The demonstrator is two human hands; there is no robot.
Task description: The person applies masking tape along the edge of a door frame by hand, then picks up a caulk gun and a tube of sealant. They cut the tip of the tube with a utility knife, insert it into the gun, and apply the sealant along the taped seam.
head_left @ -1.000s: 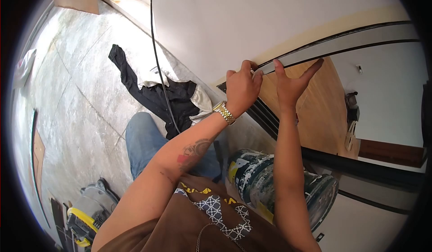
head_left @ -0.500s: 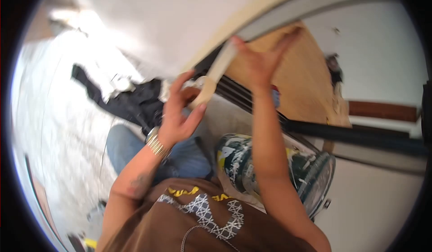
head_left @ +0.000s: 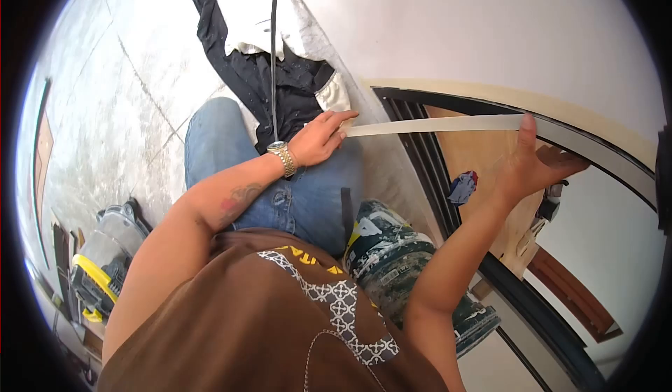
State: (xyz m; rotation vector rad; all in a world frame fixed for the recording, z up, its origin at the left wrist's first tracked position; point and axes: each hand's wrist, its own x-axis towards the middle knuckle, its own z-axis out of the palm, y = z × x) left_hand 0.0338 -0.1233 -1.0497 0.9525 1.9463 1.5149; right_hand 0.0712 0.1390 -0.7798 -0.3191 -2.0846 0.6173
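Note:
A pale strip of masking tape [head_left: 434, 124] stretches taut between my two hands, in front of the black door frame [head_left: 483, 106]. My left hand [head_left: 318, 140], with a gold watch on the wrist, grips the tape's left end above my knee; the roll itself is hidden behind the fingers. At the other end, the thumb of my right hand [head_left: 535, 164] presses on the tape at the frame's edge. The other fingers of that hand curl around behind the frame.
A black and white garment [head_left: 294, 77] lies on the dusty floor ahead. A paint-spattered bucket [head_left: 392, 252] stands beside my right leg. A machine with a yellow handle [head_left: 94, 273] is at the left. Past the frame, a crumpled cloth [head_left: 463, 187] shows.
The strip between my hands has grown longer and turned nearly level. My right hand has moved right along the frame, my left hand is lower over my knee, and the view has shifted.

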